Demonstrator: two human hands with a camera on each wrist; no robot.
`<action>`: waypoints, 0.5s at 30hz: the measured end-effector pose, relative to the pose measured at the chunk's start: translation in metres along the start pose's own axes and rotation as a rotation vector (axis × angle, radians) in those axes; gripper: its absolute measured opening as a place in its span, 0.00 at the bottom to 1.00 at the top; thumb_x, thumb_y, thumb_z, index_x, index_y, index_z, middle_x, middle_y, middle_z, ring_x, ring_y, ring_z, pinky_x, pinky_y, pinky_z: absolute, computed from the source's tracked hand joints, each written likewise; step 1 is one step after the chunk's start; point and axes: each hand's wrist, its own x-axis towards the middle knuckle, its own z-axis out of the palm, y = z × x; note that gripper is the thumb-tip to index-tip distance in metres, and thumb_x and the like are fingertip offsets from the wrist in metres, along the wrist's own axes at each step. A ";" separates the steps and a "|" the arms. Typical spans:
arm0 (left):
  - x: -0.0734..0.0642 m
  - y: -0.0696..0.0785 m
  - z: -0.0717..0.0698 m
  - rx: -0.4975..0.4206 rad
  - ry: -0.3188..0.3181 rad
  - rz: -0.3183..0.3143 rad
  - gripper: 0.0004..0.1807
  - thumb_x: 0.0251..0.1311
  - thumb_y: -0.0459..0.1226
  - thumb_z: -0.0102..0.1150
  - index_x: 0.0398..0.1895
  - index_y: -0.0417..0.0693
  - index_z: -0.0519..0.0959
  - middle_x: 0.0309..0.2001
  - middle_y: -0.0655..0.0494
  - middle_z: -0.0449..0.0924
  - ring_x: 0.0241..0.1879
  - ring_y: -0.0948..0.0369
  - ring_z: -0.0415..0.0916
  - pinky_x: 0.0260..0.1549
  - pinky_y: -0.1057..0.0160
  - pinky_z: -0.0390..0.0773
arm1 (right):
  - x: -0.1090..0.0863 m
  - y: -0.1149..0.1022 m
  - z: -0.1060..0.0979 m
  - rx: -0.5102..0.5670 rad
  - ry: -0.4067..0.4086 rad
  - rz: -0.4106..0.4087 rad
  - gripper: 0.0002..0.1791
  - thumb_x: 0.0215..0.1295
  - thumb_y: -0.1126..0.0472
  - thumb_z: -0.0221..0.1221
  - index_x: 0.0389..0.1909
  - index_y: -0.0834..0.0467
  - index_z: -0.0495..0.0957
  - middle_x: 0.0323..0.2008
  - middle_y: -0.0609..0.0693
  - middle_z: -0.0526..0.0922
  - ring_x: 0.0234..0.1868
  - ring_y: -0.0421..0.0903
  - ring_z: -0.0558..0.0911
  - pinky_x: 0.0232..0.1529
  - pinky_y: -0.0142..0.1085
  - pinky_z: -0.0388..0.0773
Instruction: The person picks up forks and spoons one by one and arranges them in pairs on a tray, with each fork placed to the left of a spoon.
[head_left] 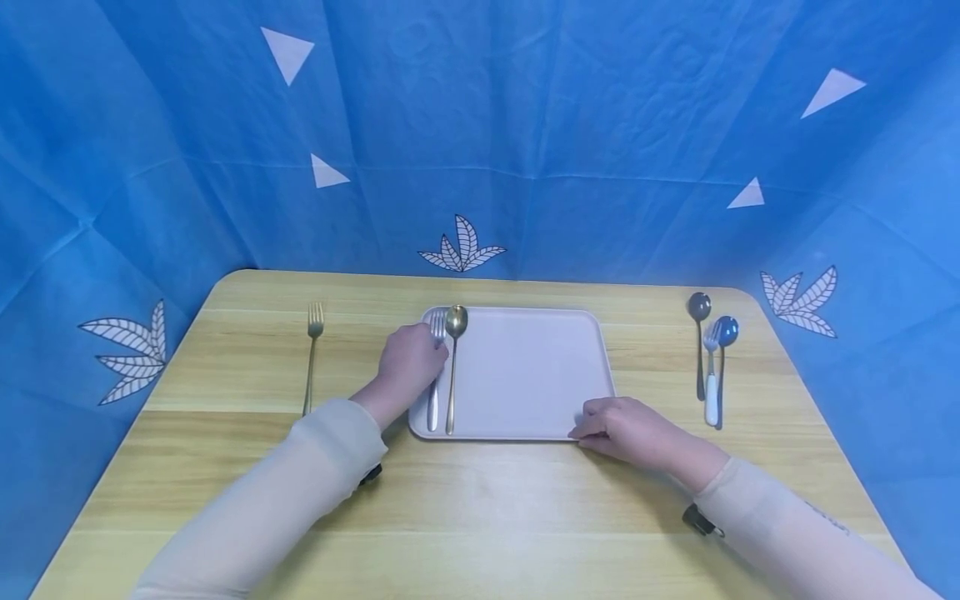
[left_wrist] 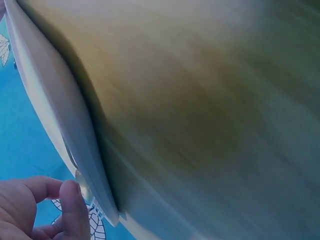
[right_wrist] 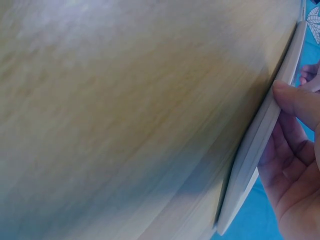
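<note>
A pale rectangular tray (head_left: 528,371) lies on the wooden table. Along its left side, a silver fork (head_left: 432,408) and a gold spoon (head_left: 456,323) lie side by side, tines and bowl pointing away. My left hand (head_left: 408,362) reaches over the tray's left edge and pinches the fork around its middle, covering that part. In the left wrist view, the thumb and forefinger (left_wrist: 47,187) come together close to the spoon's bowl. My right hand (head_left: 626,429) holds the tray's near right corner; the right wrist view shows the thumb (right_wrist: 295,100) against the rim.
Left of the tray lies a gold fork (head_left: 311,358), its lower end hidden by the left sleeve. At the far right are a dark spoon (head_left: 699,307), a white-handled fork (head_left: 711,396) and another spoon (head_left: 727,331). A blue curtain (head_left: 525,125) hangs behind the table (head_left: 480,525).
</note>
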 end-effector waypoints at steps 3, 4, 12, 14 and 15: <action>-0.001 -0.005 -0.002 -0.012 0.001 0.008 0.21 0.65 0.37 0.56 0.12 0.47 0.68 0.11 0.59 0.61 0.12 0.62 0.62 0.15 0.63 0.67 | 0.000 0.000 0.000 0.000 0.001 0.004 0.09 0.59 0.63 0.70 0.41 0.52 0.89 0.28 0.35 0.75 0.28 0.31 0.72 0.33 0.28 0.76; -0.001 -0.007 -0.002 -0.018 0.000 0.007 0.22 0.65 0.37 0.56 0.12 0.47 0.68 0.11 0.59 0.61 0.12 0.61 0.62 0.15 0.63 0.67 | 0.000 0.000 0.000 -0.001 0.003 0.003 0.09 0.59 0.63 0.70 0.41 0.52 0.89 0.28 0.35 0.74 0.28 0.31 0.72 0.33 0.28 0.76; -0.002 -0.019 -0.008 0.010 0.016 -0.006 0.19 0.65 0.38 0.55 0.15 0.46 0.70 0.12 0.57 0.65 0.13 0.59 0.65 0.16 0.62 0.67 | 0.001 0.002 0.001 0.002 0.000 0.003 0.09 0.59 0.62 0.70 0.41 0.52 0.89 0.27 0.34 0.73 0.28 0.31 0.72 0.33 0.28 0.76; -0.001 -0.022 -0.009 0.021 0.029 0.005 0.18 0.65 0.38 0.55 0.15 0.46 0.70 0.13 0.56 0.66 0.14 0.58 0.65 0.17 0.61 0.67 | 0.001 0.002 0.002 0.001 0.002 0.002 0.09 0.59 0.62 0.70 0.41 0.52 0.89 0.27 0.34 0.73 0.28 0.31 0.72 0.33 0.28 0.76; -0.001 -0.023 -0.010 0.026 0.035 0.009 0.18 0.64 0.38 0.55 0.15 0.46 0.70 0.13 0.56 0.66 0.14 0.58 0.65 0.17 0.61 0.66 | 0.001 0.002 0.002 0.002 0.003 0.002 0.09 0.59 0.62 0.70 0.41 0.52 0.89 0.27 0.34 0.73 0.28 0.31 0.72 0.33 0.28 0.76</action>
